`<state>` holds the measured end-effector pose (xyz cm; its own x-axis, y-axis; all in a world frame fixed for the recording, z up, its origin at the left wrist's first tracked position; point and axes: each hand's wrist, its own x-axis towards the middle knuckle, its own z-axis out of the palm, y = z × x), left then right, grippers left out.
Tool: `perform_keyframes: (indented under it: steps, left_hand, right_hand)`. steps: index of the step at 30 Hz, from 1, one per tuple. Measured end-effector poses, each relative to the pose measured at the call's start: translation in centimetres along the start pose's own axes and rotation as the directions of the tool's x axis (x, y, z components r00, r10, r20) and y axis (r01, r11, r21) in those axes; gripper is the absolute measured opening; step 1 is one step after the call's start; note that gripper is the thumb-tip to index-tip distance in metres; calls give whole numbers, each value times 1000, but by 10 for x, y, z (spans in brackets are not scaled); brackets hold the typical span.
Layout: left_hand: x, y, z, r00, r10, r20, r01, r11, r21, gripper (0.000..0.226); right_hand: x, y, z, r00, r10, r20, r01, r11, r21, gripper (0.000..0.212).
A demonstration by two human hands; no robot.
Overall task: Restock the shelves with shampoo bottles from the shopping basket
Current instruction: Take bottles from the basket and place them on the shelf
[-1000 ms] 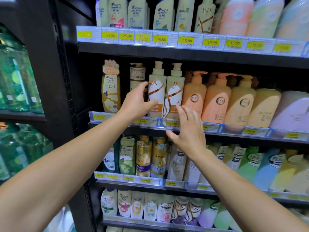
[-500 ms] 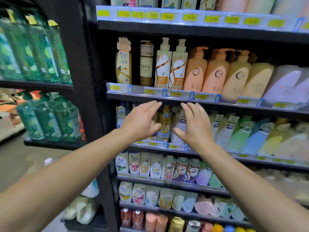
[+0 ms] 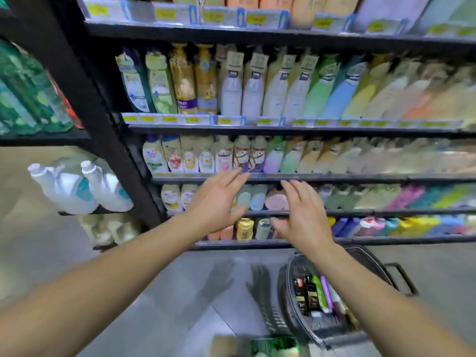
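Both my hands hover in the air in front of the low shelves, holding nothing. My left hand has its fingers stretched out, palm turned inward. My right hand is spread the same way, a little lower and to the right. A dark shopping basket stands on the floor at the lower right, under my right forearm. Inside it lie several bottles, black, green and purple ones. The shelves ahead are filled with rows of shampoo bottles.
A black upright post divides this rack from the left one, which carries green bottles and white jugs. Grey floor lies below my arms. A green object shows at the bottom edge.
My view has tilted down from the upper shelves to the lower shelves and the floor. Both hands have dropped away from the pump bottles, empty. The basket has come into view.
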<state>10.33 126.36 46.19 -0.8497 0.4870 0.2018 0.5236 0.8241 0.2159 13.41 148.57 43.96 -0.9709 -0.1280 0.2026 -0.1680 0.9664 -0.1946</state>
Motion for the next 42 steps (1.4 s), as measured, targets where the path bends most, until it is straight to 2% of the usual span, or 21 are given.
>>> perform_keyframes:
  steps: [3, 8, 13, 18, 22, 25, 30, 34, 38, 42]
  left_hand:
    - [-2, 36, 45, 994, 44, 96, -42, 999, -28, 75]
    - [15, 105, 126, 958, 133, 254, -127, 991, -38, 76]
    - [53, 183, 211, 905, 207, 373, -185, 978, -92, 74]
    - [101, 249, 295, 869, 190, 457, -136, 980, -148, 75]
    - [138, 279, 363, 844, 172, 508, -98, 981, -169, 74]
    - [157, 287, 412, 829, 152, 538, -79, 985, -156, 74]
    - [181, 276, 507, 761, 186, 621, -57, 973, -222, 73]
    - [191, 261, 597, 742, 141, 655, 33, 969, -245, 72]
    - [195, 241, 689, 667, 162, 727, 65, 960, -273, 71]
    - [187, 225, 770, 635, 118, 763, 148, 951, -271, 72]
  right_hand:
    - [-47, 48, 18, 996, 83, 24, -83, 996, 15, 85]
    - [-117, 148, 48, 948, 270, 166, -276, 961, 12, 88]
    - [-169, 261, 70, 903, 390, 181, -399, 917, 14, 88]
    - [-201, 371, 103, 829, 469, 303, -487, 873, -19, 87]
    - [-209, 430, 141, 778, 485, 399, -524, 852, -13, 88]
    - [-212, 459, 177, 739, 511, 439, -576, 817, 17, 82]
    - [-212, 490, 260, 640, 538, 550, -667, 743, 49, 81]
    - [-211, 506, 344, 552, 584, 595, -757, 650, 65, 84]
    - [-211, 519, 437, 453, 633, 628, -836, 546, 52, 83]
    - [-213, 532, 525, 373, 660, 652, -888, 459, 44, 80]
